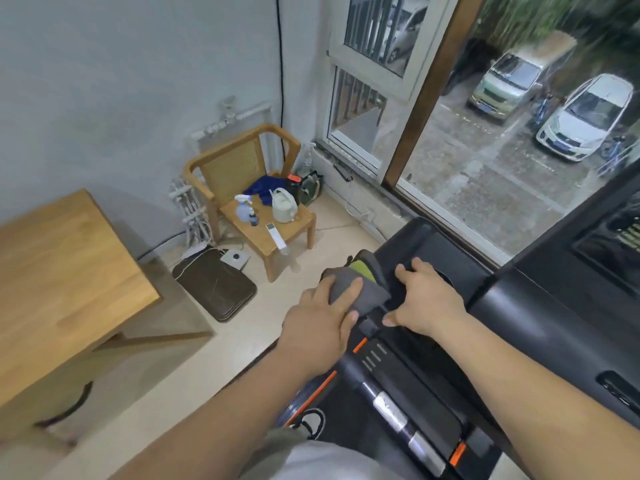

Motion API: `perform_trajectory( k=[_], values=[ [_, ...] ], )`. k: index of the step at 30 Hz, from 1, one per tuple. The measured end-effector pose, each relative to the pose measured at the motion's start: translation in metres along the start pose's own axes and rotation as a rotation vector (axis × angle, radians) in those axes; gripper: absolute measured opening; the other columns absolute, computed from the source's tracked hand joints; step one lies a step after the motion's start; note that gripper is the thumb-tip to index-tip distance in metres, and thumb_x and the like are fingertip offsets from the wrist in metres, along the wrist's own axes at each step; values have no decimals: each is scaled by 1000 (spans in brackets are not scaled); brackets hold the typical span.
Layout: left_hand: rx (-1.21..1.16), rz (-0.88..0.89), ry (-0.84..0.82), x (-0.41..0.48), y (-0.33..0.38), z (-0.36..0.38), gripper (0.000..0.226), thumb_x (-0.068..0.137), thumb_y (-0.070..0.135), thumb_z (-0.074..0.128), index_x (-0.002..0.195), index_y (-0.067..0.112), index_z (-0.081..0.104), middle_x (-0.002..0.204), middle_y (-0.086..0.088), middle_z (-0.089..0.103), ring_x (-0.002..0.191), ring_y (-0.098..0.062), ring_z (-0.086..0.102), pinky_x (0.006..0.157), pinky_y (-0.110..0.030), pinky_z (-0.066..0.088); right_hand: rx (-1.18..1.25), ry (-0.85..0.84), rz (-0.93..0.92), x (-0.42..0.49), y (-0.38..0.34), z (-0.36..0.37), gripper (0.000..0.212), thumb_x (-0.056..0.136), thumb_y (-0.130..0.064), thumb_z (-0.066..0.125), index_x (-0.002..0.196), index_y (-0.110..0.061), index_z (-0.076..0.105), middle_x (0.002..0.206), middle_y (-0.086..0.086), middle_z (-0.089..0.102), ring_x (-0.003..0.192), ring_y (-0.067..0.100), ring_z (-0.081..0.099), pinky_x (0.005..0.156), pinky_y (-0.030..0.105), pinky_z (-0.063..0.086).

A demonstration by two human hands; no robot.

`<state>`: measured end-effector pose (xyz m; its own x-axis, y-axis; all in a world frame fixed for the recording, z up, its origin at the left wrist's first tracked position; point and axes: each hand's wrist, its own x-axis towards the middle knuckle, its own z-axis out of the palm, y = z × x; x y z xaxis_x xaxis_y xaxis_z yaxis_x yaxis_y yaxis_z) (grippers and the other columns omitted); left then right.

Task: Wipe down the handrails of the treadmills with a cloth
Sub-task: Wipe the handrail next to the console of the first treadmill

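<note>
A grey cloth with a yellow-green inner side (360, 285) is draped over the far end of the black treadmill's left handrail. My left hand (322, 320) grips the cloth around that rail from the left, fingers on top and thumb on the right side. My right hand (422, 299) rests on the black console panel (450, 251) just right of the cloth, fingers spread and nearly straight. Nearer to me the handrail (391, 407) runs down with silver grip sensors and orange accents. The part of the rail under the cloth is hidden.
A wooden chair (266, 223) in the corner holds a spray bottle (244, 209), a white kettle, a remote and blue fabric. A wooden table (65, 271) stands at the left, a dark mat (214, 289) lies on the floor. A large window (485, 150) runs behind the treadmill.
</note>
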<state>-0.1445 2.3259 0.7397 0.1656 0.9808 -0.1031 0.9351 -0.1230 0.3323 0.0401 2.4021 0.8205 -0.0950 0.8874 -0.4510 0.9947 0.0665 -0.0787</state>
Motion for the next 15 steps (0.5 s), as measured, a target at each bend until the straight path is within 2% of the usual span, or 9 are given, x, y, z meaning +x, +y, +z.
perform_trajectory(
  k=[2,5,6,8,9,11,13,15],
  values=[
    [74,88,65,-41,-14,6,56,105,52,29,158,49,12,165,-10,28,135,-34,42,92,-47,54,55,4,3,-1,7,3,113,73,-52,86,163,-33,19,171,-5,3,157,13,0,117,44,36],
    [117,148,81,-70,-32,9,60,99,48,47,155,46,27,160,-14,36,132,-39,47,86,-47,57,130,3,8,-1,13,8,112,74,-52,86,162,-39,19,171,-12,0,157,9,-3,116,44,36],
    [119,165,75,-67,-33,9,61,98,47,50,155,45,28,160,-15,36,131,-39,48,83,-47,57,153,5,12,-1,15,8,111,73,-51,87,162,-40,19,171,-13,0,157,9,-1,116,44,37],
    [135,197,68,-47,-25,5,59,100,49,45,156,46,25,160,-15,33,128,-38,47,79,-47,57,174,7,15,-1,16,8,111,72,-51,87,161,-41,20,170,-14,1,157,9,5,114,43,39],
    [125,183,57,-30,-18,2,58,103,51,38,157,48,18,162,-14,28,130,-37,44,82,-48,57,178,8,10,-1,16,7,111,72,-51,88,161,-42,21,170,-14,1,157,9,8,113,42,40],
    [-35,43,-54,14,-8,-3,57,107,53,28,159,49,5,164,-10,22,134,-36,39,99,-51,50,185,18,3,-2,16,7,111,73,-52,87,161,-42,21,170,-14,1,156,9,8,113,41,40],
    [-318,-115,-192,52,-7,-3,58,106,56,25,160,48,7,161,-10,31,139,-38,41,112,-52,39,179,21,-7,-4,17,9,109,75,-53,85,161,-41,19,170,-14,0,157,9,5,114,41,39],
    [-478,-158,-202,64,-12,0,60,100,61,23,158,48,14,157,-10,41,140,-36,44,115,-51,35,160,21,-8,-6,18,10,107,78,-54,82,162,-40,17,171,-13,-2,157,9,2,115,41,38]
  ],
)
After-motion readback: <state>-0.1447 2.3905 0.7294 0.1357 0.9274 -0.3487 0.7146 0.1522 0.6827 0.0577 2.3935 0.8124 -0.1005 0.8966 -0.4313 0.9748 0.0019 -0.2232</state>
